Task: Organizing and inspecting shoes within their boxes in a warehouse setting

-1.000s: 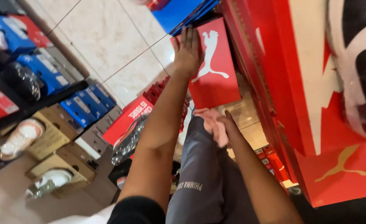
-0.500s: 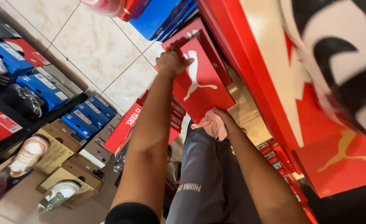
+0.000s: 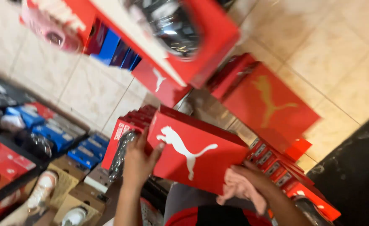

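Note:
A red shoe box (image 3: 195,152) with a white animal figure on its lid is held over my lap. My left hand (image 3: 140,161) grips its left end, thumb on the lid. My right hand (image 3: 251,180) supports its lower right edge and also clutches a pink cloth (image 3: 239,189). The view is blurred by motion.
A stack of red shoe boxes (image 3: 272,104) lies on the tiled floor (image 3: 343,54) ahead, with more red boxes (image 3: 293,175) at right. A red display box (image 3: 184,33) hangs overhead. Blue boxes (image 3: 84,152), brown boxes and shoes (image 3: 42,190) fill shelves at left.
The red box has come down from the stack into both hands, close over my lap. The camera has swung, so the stacks now sit higher and to the right.

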